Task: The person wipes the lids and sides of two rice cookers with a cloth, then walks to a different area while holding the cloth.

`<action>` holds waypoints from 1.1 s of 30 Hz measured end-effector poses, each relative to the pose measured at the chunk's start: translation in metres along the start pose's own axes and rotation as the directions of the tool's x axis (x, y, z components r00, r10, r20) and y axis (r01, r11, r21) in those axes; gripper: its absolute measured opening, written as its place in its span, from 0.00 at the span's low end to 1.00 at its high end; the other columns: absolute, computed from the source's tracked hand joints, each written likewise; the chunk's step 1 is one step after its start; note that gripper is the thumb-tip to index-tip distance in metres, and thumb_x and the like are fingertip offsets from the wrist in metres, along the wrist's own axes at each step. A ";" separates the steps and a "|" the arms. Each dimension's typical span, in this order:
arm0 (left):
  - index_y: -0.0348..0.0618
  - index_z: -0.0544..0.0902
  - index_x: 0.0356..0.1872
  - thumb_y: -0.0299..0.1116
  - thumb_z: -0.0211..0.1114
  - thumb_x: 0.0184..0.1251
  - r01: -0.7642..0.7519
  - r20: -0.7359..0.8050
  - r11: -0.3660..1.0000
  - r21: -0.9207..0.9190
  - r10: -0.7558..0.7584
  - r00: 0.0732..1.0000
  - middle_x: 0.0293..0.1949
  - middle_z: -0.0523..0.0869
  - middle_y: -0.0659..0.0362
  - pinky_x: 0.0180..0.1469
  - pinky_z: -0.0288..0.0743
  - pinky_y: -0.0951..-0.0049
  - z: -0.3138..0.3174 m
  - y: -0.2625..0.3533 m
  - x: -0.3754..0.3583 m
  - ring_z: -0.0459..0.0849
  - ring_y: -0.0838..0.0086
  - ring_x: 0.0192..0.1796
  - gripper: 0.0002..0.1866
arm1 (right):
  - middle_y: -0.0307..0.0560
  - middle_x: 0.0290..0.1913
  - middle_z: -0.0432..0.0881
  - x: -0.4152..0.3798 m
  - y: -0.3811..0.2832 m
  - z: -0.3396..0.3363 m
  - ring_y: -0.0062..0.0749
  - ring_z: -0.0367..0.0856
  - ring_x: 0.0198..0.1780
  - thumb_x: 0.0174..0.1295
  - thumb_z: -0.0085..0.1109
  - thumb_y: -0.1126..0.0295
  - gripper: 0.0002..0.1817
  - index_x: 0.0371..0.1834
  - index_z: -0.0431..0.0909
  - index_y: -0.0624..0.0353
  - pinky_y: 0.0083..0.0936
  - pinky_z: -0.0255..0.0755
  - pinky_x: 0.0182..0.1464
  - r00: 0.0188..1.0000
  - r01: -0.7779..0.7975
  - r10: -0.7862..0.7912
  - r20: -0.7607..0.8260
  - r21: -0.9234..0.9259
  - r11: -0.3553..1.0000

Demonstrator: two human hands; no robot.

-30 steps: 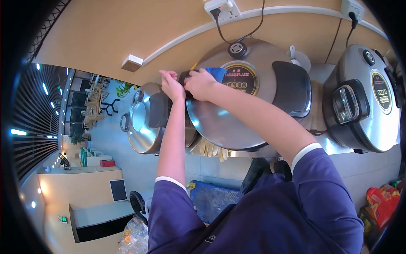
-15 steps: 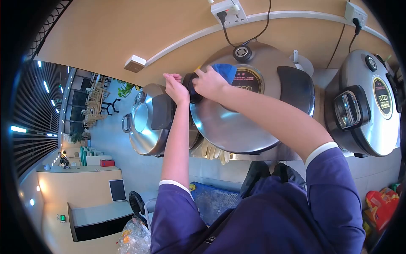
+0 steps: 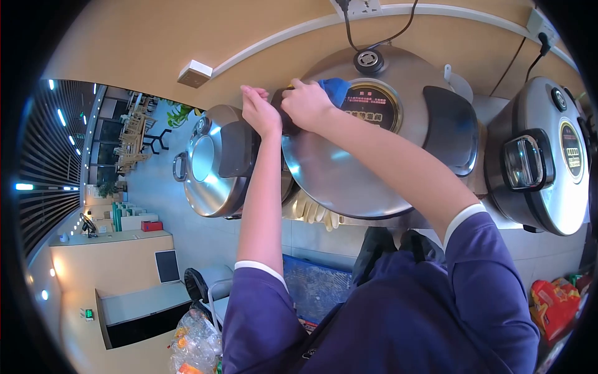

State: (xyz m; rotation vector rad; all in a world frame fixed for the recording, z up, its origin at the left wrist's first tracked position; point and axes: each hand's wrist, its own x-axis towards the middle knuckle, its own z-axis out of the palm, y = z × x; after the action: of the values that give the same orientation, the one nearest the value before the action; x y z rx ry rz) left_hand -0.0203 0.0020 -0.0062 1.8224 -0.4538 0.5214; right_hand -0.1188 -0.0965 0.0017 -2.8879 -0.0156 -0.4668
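Note:
A blue cloth (image 3: 336, 90) is bunched under my right hand (image 3: 305, 107), whose closed fingers press at the dark left handle of a large rice cooker (image 3: 349, 181). The cooker has a brushed steel lid with a round gold-rimmed label. My left hand (image 3: 260, 111) is just left of that handle, between this cooker and a smaller steel cooker (image 3: 215, 181). Its fingers are curled together with nothing visible in them. Whether the left wrist touches the handle is hidden.
A third cooker (image 3: 536, 156) stands at the right. Light-coloured gloves (image 3: 314, 210) hang at the counter's front edge. A power socket (image 3: 364, 7) and cords are on the wall behind. Below are a blue crate (image 3: 317, 287) and a bag of plastic bottles (image 3: 196, 343).
The view has shifted slightly, moving the large cooker up and right in the picture. My right hand and the blue cloth remain by the left handle; my left hand stays beside them.

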 end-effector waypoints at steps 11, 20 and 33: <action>0.33 0.83 0.32 0.55 0.43 0.87 -0.010 0.058 0.999 0.048 0.007 0.998 0.29 0.87 0.51 0.43 0.79 0.60 0.000 -0.010 0.006 0.87 0.62 0.34 0.34 | 0.34 0.48 0.87 -0.080 -0.036 -0.006 0.35 0.80 0.60 0.61 0.64 0.64 0.08 0.35 0.92 0.51 0.39 0.83 0.48 0.978 0.016 0.002 -0.211 0.082 0.996; 0.33 0.84 0.32 0.54 0.44 0.87 0.000 0.095 0.995 0.100 -0.009 0.995 0.29 0.89 0.50 0.45 0.79 0.58 -0.001 -0.008 0.005 0.88 0.60 0.35 0.34 | 0.34 0.41 0.83 -0.179 -0.083 -0.034 0.34 0.77 0.54 0.50 0.66 0.65 0.06 0.29 0.87 0.52 0.33 0.79 0.47 0.977 0.207 -0.192 -0.091 0.214 0.955; 0.35 0.84 0.33 0.59 0.38 0.87 -0.007 0.141 0.983 0.181 -0.019 0.990 0.31 0.88 0.51 0.50 0.78 0.56 -0.004 -0.004 0.003 0.87 0.57 0.39 0.38 | 0.37 0.42 0.79 -0.297 -0.019 -0.074 0.33 0.82 0.41 0.58 0.71 0.61 0.09 0.35 0.82 0.51 0.30 0.81 0.37 0.910 -0.017 0.102 -0.401 0.212 0.977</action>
State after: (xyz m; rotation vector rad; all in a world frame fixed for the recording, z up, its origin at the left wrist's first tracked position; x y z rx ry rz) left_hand -0.0162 0.0066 -0.0062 2.0446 -0.5109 0.4415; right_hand -0.4248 -0.0863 -0.0186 -2.5278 0.0868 -0.9890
